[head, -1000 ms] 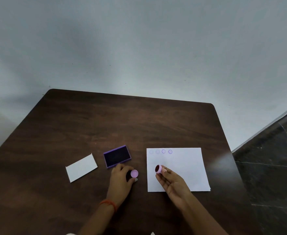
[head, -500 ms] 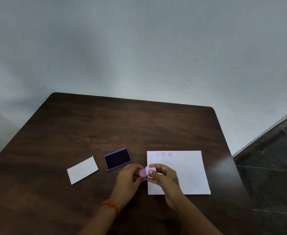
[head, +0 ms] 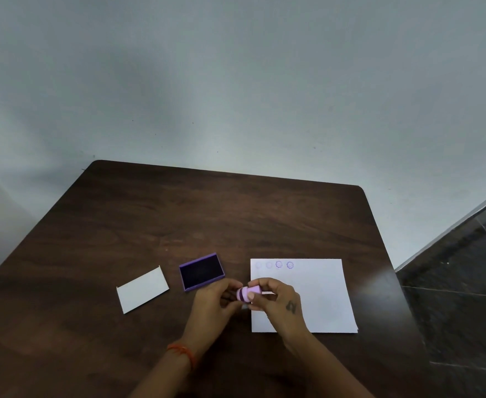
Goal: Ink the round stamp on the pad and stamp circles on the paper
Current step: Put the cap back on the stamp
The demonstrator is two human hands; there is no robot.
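A small pink round stamp lies sideways between both hands, just above the table at the paper's left edge. My right hand grips its right end. My left hand holds its left end, where the pink cap sits with a dark band showing at the joint. The open purple ink pad rests on the table just beyond my left hand. The white paper lies to the right with several faint purple circles along its top left edge.
A small white card lies left of the ink pad. The dark wooden table ends at a grey wall behind and drops to a dark tiled floor on the right.
A second ago the cap was in my left hand and the stamp in my right, apart. The hands came together and the cap now sits on the stamp's end.
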